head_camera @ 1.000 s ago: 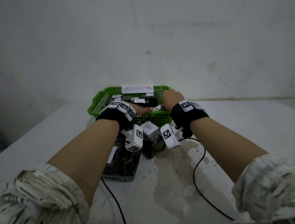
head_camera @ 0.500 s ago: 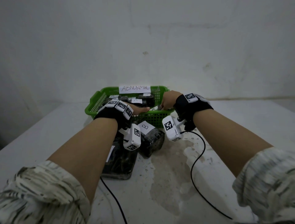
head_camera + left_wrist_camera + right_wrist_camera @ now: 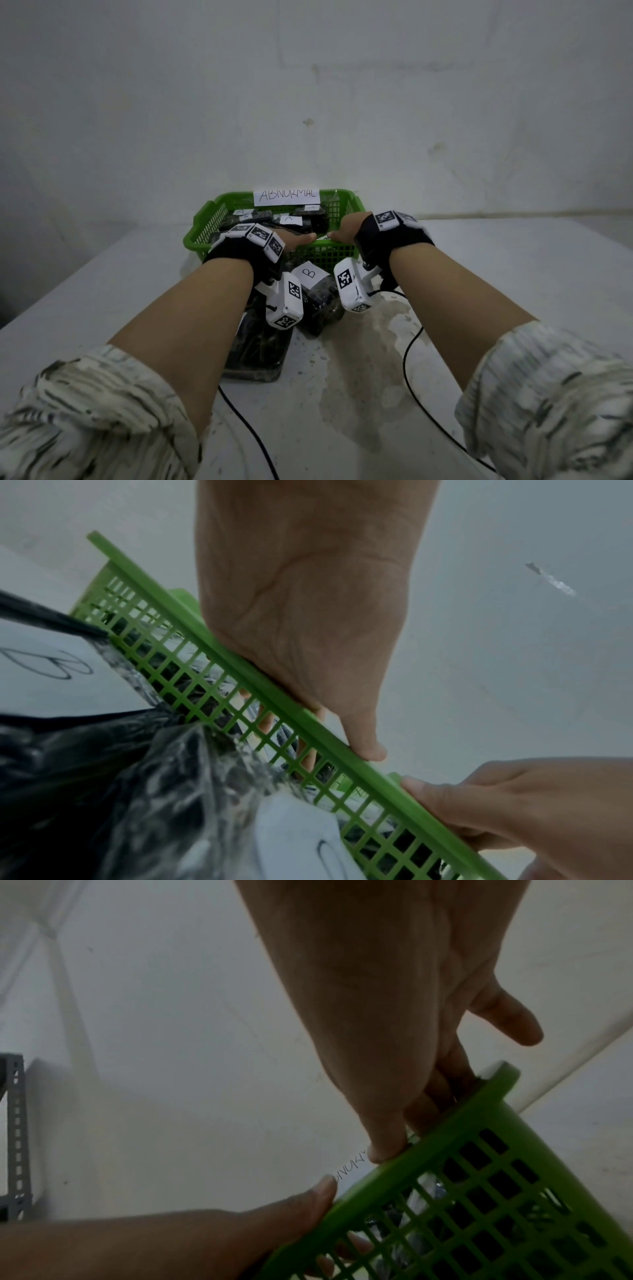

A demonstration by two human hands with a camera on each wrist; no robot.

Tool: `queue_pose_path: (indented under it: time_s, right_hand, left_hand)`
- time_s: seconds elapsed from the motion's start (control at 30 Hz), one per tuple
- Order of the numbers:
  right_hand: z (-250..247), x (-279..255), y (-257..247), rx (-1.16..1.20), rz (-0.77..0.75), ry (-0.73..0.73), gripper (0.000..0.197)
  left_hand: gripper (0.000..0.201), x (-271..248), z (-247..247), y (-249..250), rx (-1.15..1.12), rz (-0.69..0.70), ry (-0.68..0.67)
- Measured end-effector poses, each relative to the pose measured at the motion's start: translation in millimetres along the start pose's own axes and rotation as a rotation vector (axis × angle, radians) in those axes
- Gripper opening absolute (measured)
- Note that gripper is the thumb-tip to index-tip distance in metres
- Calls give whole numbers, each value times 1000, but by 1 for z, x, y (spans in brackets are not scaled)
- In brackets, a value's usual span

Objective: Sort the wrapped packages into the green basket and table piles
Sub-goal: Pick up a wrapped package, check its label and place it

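Observation:
The green basket (image 3: 325, 255) stands at the back of the table and holds several dark wrapped packages (image 3: 291, 221) with white labels. My left hand (image 3: 294, 240) grips its near rim (image 3: 147, 587), thumb along the top and fingers showing through the mesh inside. My right hand (image 3: 346, 228) grips the same rim (image 3: 472, 1115) just to the right, fingers curled over it. The two thumbs almost meet. A package labelled B (image 3: 318, 294) lies in front of the basket, and a larger dark package (image 3: 257, 349) lies partly under my left forearm.
A paper sign reading ABNORMAL (image 3: 287, 197) is fixed to the basket's back wall. The wall rises right behind the basket. Two black cables (image 3: 407, 359) trail over the white table (image 3: 513, 274) towards me. A grey metal rack (image 3: 15, 1123) stands off to the left.
My right hand has come down onto the near rim and closer to my left thumb. The basket and the packages in front of it have hardly shifted.

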State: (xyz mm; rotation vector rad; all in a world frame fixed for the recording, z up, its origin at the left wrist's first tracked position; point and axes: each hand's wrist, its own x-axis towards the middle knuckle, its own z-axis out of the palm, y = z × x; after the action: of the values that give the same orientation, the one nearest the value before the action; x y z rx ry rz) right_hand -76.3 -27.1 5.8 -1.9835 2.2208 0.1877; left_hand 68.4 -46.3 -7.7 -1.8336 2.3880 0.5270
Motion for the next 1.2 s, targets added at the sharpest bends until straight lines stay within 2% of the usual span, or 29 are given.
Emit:
queue_pose_path:
  time_s: [0.13, 0.27, 0.33, 0.5, 0.6, 0.77, 0.9, 1.07, 1.2]
  right_hand:
    - [5, -8, -7, 20, -5, -3, 55]
    - [10, -16, -9, 11, 31, 30, 53]
    - [10, -18, -9, -46, 11, 78, 51]
    - [14, -7, -2, 56, -1, 154, 54]
    - [19, -5, -1, 38, 48, 145, 56]
    - [25, -2, -4, 150, 62, 32, 58]
    - [23, -8, -9, 183, 64, 12, 58]
    - [24, -7, -6, 256, 77, 36, 52]
    - [27, -8, -5, 268, 69, 71, 57]
  left_hand:
    - [65, -11, -1, -2, 15, 21, -8]
    - [52, -17, -2, -10, 21, 30, -6]
    - [49, -16, 0, -13, 4, 31, 2]
    - [46, -16, 4, -12, 67, 50, 65]
    - [45, -24, 4, -8, 133, 77, 76]
    - [44, -29, 8, -8, 227, 76, 129]
    - [43, -29, 11, -11, 225, 56, 174]
    - [46, -37, 4, -13, 249, 74, 76]
    - [46, -39, 4, -14, 244, 64, 91]
